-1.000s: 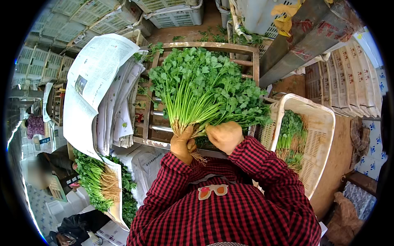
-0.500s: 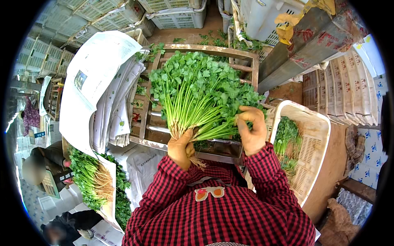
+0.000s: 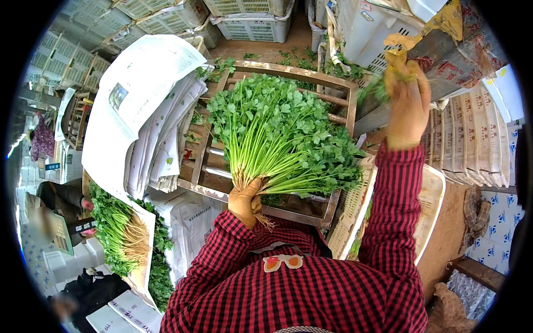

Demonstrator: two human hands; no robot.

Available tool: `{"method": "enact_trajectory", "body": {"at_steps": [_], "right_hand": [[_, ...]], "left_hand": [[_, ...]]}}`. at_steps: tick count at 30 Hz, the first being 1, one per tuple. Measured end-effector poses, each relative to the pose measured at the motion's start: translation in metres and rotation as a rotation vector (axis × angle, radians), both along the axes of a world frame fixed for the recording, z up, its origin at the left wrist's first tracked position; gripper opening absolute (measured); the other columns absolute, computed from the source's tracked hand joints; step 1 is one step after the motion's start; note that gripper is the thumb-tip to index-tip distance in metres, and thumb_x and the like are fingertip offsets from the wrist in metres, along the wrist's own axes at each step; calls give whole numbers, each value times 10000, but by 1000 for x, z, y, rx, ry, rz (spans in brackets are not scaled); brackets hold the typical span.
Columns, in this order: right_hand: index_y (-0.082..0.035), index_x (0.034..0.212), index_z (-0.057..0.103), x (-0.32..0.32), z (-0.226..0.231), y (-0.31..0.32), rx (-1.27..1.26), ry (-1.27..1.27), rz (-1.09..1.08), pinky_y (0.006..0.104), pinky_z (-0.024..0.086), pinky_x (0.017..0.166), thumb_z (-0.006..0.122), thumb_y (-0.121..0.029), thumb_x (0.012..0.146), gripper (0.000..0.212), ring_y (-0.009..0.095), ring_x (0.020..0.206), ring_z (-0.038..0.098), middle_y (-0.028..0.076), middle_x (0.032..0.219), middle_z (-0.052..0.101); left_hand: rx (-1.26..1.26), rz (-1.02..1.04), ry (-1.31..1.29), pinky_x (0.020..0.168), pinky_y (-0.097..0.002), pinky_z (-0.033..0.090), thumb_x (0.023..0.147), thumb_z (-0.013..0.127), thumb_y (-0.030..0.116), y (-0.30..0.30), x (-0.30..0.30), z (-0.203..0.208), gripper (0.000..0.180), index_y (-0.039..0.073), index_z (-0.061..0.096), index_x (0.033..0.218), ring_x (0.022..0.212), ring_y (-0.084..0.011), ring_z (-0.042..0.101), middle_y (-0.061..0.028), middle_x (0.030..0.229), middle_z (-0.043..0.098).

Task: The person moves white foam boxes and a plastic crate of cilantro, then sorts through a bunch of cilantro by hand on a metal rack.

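My left hand (image 3: 242,206), in a tan glove, is closed round the root end of a bunch of thin-stemmed leafy celery (image 3: 283,125). The stems fan away from my grip across a rusty metal rack (image 3: 347,105), leaves toward the far side and right. Pale roots (image 3: 266,222) hang out below that hand. My right hand (image 3: 408,105), gloved alike, is raised at the far right, away from the bunch and close to the steel post. A blurred green leafy sprig (image 3: 375,89) shows at its fingers.
Left of the rack stands a stack of newspaper sheets (image 3: 141,94). More celery (image 3: 119,233) lies at the lower left, near two people. A cream plastic crate (image 3: 438,191) stands on the right, partly behind my forearm. A steel post (image 3: 461,61) slants beside stacked crates (image 3: 472,130).
My right hand has left the leaves at the bunch's right side and swung up and outward to the far right. My left hand keeps its grip on the celery.
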State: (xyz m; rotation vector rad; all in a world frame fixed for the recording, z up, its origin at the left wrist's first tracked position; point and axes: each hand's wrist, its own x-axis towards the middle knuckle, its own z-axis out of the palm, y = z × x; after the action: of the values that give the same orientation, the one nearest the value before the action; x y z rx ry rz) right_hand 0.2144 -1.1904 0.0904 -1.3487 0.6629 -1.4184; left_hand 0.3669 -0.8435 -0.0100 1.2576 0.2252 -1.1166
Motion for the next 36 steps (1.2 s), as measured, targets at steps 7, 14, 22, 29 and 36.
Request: {"method": "enact_trajectory", "body": {"at_steps": [7, 14, 22, 29, 36], "right_hand": [[-149, 1467, 557, 29, -19, 130, -145, 876, 515, 384, 584, 879, 644, -163, 955, 520, 265, 927, 735, 152, 1230, 723], [-142, 1280, 694, 9, -96, 203, -237, 959, 379, 374, 560, 630, 705, -215, 939, 349, 278, 688, 691, 117, 817, 712], [-127, 1253, 701, 28, -95, 190, 224, 1236, 603, 414, 587, 723, 665, -531, 914, 528, 321, 825, 736, 135, 886, 755], [-114, 1126, 698, 41, -93, 204, -93, 1442, 656, 473, 587, 692, 674, -540, 893, 485, 360, 784, 728, 166, 827, 736], [-187, 1277, 689, 22, -85, 195, 179, 1354, 737, 425, 585, 713, 682, -642, 856, 620, 332, 799, 737, 132, 870, 756]], "left_hand": [[-13, -41, -24, 432, -246, 277, 985, 708, 220, 8, 1, 2, 188, 96, 618, 1094, 465, -80, 356, 22, 790, 580], [44, 16, 109, 420, -257, 274, 901, 700, 9, 2, 3, 0, 83, 51, 653, 955, 437, -90, 381, 0, 699, 574], [55, -2, 111, 424, -266, 280, 899, 676, -12, -1, 3, 2, 93, 26, 657, 982, 435, -93, 384, -9, 684, 563], [37, -18, 8, 421, -265, 294, 861, 668, -79, 0, -3, -4, 170, 9, 662, 1006, 432, -105, 405, -27, 690, 583], [0, -19, -9, 414, -262, 275, 828, 670, -129, 2, -4, -12, 238, -1, 658, 1029, 443, -98, 428, -34, 703, 607]]}}
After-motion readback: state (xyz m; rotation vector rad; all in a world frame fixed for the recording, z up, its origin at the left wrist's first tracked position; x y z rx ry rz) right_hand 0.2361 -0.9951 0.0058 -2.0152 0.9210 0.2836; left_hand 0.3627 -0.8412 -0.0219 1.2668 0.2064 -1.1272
